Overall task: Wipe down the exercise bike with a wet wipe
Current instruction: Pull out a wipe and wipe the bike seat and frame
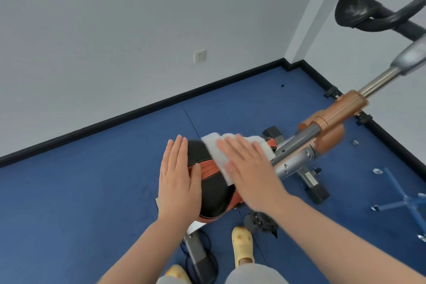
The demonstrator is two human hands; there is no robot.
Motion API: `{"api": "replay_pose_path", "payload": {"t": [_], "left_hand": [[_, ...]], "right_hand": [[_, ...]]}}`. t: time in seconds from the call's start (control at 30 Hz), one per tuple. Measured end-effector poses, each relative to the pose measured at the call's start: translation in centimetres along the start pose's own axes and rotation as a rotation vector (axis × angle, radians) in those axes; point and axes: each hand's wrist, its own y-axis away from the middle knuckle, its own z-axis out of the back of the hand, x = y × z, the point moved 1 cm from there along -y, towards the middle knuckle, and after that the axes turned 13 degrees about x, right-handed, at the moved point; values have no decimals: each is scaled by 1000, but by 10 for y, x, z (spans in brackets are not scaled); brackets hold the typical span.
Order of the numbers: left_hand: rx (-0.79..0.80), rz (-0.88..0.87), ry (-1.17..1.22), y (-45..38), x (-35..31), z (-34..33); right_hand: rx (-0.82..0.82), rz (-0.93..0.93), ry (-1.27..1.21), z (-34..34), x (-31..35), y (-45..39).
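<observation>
- Nearest you, at 6 o'clock, your yellow clogs (242,246) stand on the blue floor (80,191), either side of the bike's rear foot bar (198,253).
- Your left hand (178,182) lies flat on the left side of the saddle (214,200), fingers straight and together, gripping nothing; I judge it is steadying the seat.
- Your right hand (249,175) is also spread flat, pressing the wet wipe (219,157) onto the saddle's nose end; the wipe shows at 11 o'clock of that hand and is pinned under the palm, not pinched.
- The step in hand looks like wiping the seat top, with the wide rear part at 6 o'clock of the wipe probably not yet covered.
- Next, draw the wipe back toward you across the black pad and the orange stitched strip, keeping your palm pressure even so it doesn't bunch.
- Farther out at 2 o'clock, the grey seat post (290,161), copper frame (334,115) and black handlebars (368,11) await, by my reckoning.
</observation>
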Motion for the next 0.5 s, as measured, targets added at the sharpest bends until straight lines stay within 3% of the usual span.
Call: {"api": "replay_pose_path", "payload": {"t": [0.1,0.17,0.3,0.4,0.5], "left_hand": [[26,-5,-14,6,4,1],[39,-25,-28,8,7,1],[59,-78,-6,6,14,3],[74,-110,-78,5,15,4],[60,-215,-284,3,9,7]], "right_hand": [[-86,-142,14,0,-18,0],[-73,-186,-35,-6,11,-2],[-94,-61,-51,-19,70,6],[-69,-34,-75,-14,47,7],[-128,-151,-59,-8,10,1]]}}
